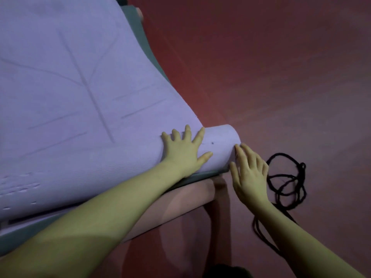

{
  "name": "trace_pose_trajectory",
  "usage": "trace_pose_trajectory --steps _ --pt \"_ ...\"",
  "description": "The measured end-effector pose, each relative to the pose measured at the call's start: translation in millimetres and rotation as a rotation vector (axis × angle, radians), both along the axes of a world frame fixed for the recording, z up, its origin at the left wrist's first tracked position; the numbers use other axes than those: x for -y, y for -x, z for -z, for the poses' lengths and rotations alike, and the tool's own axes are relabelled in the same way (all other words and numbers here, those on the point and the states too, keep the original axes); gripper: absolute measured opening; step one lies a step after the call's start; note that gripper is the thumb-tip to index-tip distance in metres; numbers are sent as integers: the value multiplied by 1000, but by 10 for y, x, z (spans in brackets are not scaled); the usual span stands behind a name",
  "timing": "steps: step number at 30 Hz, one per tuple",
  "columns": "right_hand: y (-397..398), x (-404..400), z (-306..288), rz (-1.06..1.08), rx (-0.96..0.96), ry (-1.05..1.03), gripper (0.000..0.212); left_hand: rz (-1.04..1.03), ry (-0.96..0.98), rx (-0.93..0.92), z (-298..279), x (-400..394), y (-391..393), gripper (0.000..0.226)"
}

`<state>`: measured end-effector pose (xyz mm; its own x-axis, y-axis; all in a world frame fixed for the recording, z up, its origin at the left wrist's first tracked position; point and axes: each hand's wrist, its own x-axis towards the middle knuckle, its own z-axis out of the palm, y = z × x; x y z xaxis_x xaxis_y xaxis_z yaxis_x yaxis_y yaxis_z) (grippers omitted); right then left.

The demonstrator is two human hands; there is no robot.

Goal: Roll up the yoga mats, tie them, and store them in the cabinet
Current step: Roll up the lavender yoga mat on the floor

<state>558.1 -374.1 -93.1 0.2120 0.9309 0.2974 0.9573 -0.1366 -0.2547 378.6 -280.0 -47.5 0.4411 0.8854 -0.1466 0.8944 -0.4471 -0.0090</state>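
A lilac yoga mat [66, 81] with faint printed lines lies across the left half of the view, its near end curled into a roll [219, 141]. My left hand [185, 150] presses flat on top of the roll, fingers spread. Beside the roll's right end, my right hand [249, 173] has straight fingers, their tips touching the rim of the roll. A black cord [289, 183] lies in loose loops on the floor just right of my right hand. A grey-green mat [144, 43] shows under the lilac one along its right edge.
The floor [271, 67] is dark red and fills the right half of the view. A pink rolled mat [180, 205] lies under my left forearm near the bottom centre. No cabinet is in view.
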Motion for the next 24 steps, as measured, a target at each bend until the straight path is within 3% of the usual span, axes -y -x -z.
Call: trace_pose_trajectory --steps 5,10,16,24 --pt "-526 118 351 348 -83 342 49 -43 -59 -25 56 -121 -266 70" --pt "-697 -49 577 505 -187 610 53 8 -53 -29 90 -203 -285 70" --pt "-589 -204 664 499 -287 472 50 140 6 -85 57 -316 -187 123" --pt "-428 -279 316 400 -328 267 47 142 58 -30 -14 -456 -120 116"
